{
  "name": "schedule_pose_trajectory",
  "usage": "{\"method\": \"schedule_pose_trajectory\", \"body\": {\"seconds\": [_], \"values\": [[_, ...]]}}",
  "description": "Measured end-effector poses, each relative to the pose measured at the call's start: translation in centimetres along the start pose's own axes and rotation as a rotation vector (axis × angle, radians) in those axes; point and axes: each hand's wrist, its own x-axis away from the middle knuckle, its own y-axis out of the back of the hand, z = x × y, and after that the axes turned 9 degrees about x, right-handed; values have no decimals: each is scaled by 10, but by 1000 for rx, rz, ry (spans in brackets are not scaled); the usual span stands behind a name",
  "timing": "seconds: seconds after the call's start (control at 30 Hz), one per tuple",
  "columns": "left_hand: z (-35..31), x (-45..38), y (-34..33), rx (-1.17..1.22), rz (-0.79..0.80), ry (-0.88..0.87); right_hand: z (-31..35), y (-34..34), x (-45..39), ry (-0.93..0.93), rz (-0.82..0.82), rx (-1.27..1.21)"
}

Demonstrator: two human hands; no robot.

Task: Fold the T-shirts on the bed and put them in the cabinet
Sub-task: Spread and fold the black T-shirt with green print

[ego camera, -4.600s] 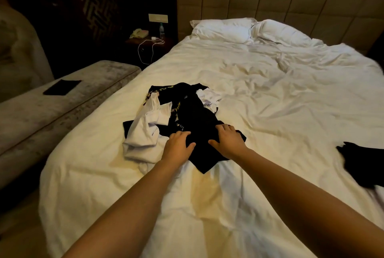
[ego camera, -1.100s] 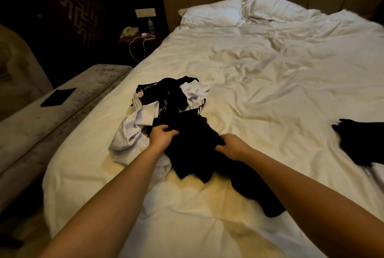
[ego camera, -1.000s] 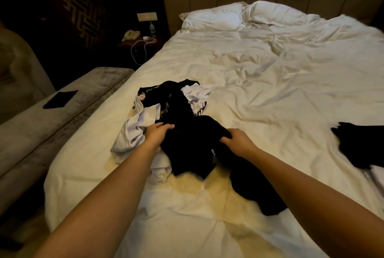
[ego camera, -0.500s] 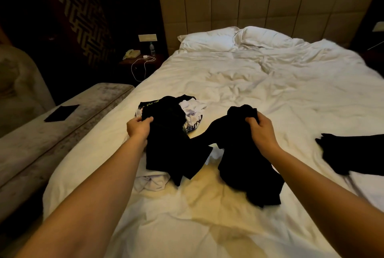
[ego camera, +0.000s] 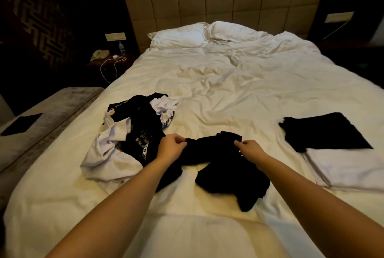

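While both hands' fingers pinch a limp black T-shirt (ego camera: 224, 166), left hand (ego camera: 171, 148), right hand (ego camera: 250, 149), rumpled white bed (ego camera: 239, 95)

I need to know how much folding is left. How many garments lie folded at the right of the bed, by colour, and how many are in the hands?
Folded black T-shirt: 1
Folded white T-shirt: 1
Black T-shirt held by left hand and right hand: 1
Total: 3
The tangled pile cannot be counted.
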Motion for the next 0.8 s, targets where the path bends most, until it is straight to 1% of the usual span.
{"method": "schedule_pose_trajectory", "body": {"seconds": [0.07, 0.17, 0.23, 0.27, 0.3, 0.37, 0.4, 0.47, 0.6, 0.7, 0.8], "values": [[-9, 8, -25, -27, 97, -21, -10, 2, 3, -52, 19, 91], [-22, 19, -61, -10, 367, 54, -22, 6, 2, -86, 27, 203], [-28, 24, -79, 7, 447, 82, -28, 11, 2, -98, 69, 201], [-30, 26, -87, 2, 432, 87, -32, 14, 2, -102, 103, 214], [-31, 27, -94, -23, 380, 80, -36, 17, 4, -92, 138, 247], [-35, 30, -105, -95, 328, 21, -44, 21, 5, -61, 193, 322], [-37, 30, -109, -119, 328, 2, -48, 23, 6, -50, 206, 338], [-41, 26, -110, -50, 331, 13, -50, 26, 8, -23, 183, 294], [-62, 14, -91, 203, 198, 78, -41, 40, 11, 15, 46, 35], [-83, 3, -71, 451, 116, 126, -32, 51, 8, 19, -188, -123], [-112, 1, -46, 729, 90, 239, -16, 64, 11, 9, -386, -238]]}}
